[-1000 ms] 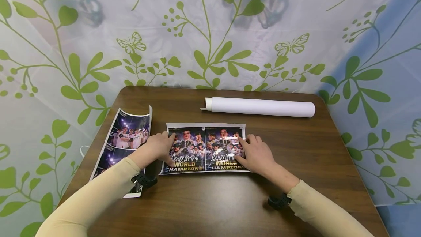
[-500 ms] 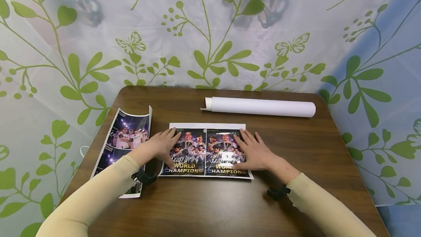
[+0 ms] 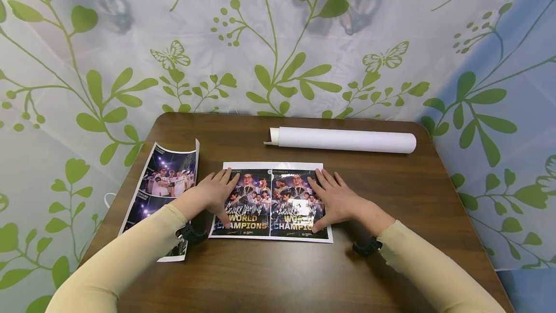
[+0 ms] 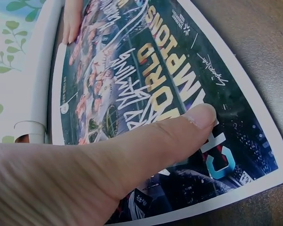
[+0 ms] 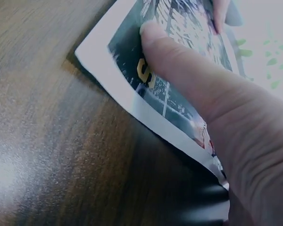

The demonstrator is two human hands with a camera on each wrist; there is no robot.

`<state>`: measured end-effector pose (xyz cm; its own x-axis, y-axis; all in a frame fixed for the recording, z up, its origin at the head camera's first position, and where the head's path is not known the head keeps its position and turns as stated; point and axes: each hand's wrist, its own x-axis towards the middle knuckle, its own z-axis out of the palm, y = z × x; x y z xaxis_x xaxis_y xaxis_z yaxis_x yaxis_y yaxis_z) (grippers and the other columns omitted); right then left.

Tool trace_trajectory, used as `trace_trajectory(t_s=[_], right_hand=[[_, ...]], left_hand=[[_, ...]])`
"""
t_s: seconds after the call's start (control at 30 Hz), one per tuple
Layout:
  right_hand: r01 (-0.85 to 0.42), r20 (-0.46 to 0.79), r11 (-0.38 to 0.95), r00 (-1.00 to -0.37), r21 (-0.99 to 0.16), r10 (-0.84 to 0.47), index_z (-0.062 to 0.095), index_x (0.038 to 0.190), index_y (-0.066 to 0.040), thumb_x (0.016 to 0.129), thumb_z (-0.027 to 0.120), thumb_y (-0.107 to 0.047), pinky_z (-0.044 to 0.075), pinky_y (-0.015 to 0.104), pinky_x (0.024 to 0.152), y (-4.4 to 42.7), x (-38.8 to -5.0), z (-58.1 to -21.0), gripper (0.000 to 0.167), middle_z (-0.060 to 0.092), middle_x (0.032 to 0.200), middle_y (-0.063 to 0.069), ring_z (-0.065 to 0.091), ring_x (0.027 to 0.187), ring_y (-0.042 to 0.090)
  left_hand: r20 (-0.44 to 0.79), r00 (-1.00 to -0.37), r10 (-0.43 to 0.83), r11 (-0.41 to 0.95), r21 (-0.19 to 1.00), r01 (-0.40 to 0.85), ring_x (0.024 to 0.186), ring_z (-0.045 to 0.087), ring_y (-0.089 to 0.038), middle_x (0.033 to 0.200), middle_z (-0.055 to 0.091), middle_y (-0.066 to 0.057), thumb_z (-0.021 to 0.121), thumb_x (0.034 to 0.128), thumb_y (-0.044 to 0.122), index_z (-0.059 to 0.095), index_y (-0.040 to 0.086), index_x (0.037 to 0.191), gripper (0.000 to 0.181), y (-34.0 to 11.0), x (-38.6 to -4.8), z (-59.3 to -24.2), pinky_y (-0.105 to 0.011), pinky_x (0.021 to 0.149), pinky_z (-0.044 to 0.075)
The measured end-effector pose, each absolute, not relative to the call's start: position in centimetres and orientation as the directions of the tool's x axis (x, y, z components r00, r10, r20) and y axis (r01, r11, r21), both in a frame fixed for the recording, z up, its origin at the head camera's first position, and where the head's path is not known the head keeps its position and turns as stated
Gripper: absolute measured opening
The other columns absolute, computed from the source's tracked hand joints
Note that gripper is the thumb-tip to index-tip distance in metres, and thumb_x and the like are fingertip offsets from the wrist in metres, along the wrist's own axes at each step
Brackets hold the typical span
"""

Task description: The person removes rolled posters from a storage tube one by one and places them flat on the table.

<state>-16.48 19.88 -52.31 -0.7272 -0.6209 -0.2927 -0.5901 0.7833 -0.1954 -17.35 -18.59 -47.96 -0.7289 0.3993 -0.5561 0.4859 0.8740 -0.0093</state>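
A glossy poster print (image 3: 260, 223) with a white border and two matching panels lettered "World Champions" lies on the table. On its left end rests my left hand (image 3: 213, 194), fingers spread and thumb near the lower edge. My right hand (image 3: 340, 202) presses the right end, also with spread fingers. In the left wrist view the thumb (image 4: 179, 136) lies across the lettering. The right wrist view shows the other thumb (image 5: 179, 61) on the print near a corner, where the border lifts a little off the wood. Parts of both panels are hidden under the hands.
Left of the hands lies another print (image 3: 171, 170) with a curled right edge, partly under the left forearm. A white paper roll (image 3: 347, 140) lies along the back of the brown wooden table (image 3: 278, 279). A leaf-patterned curtain (image 3: 260, 37) hangs behind.
Both hands have spread out flatter over the print, and the right thumb has moved down toward its lower edge. The print's lower edge has come slightly nearer to me and looks flatter.
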Motion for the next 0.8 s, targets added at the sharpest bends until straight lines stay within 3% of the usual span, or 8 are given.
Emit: trace_trajectory(t_s=[0.47, 0.8], right_hand=[[-0.575, -0.316, 0.795, -0.730, -0.194, -0.606, 0.015, 0.165, -0.010, 0.063, 0.061, -0.096, 0.002, 0.063, 0.120, 19.74, -16.63, -51.76, 0.141, 0.001, 0.169, 0.022, -0.002, 0.155, 0.040], [-0.588, -0.235, 0.781, -0.745, -0.209, -0.624, 0.026, 0.163, -0.012, 0.075, 0.060, -0.088, 0.004, 0.062, 0.120, 20.10, -16.89, -52.14, 0.121, 0.013, 0.168, 0.021, 0.007, 0.155, 0.039]], left_hand=[[-0.533, -0.732, 0.424, 0.863, -0.008, 0.506, 0.151, 0.020, -0.044, 0.165, 0.015, -0.030, 0.086, 0.0578, 0.076, 0.020, 0.002, 0.162, 0.144, -18.90, -17.54, -48.26, -0.061, 0.118, 0.021], [-0.490, -0.739, 0.463, 0.859, 0.043, 0.510, 0.148, 0.026, -0.046, 0.163, 0.023, -0.030, 0.089, 0.0619, 0.068, 0.029, 0.002, 0.160, 0.133, -19.20, -17.94, -47.92, -0.061, 0.115, 0.028]])
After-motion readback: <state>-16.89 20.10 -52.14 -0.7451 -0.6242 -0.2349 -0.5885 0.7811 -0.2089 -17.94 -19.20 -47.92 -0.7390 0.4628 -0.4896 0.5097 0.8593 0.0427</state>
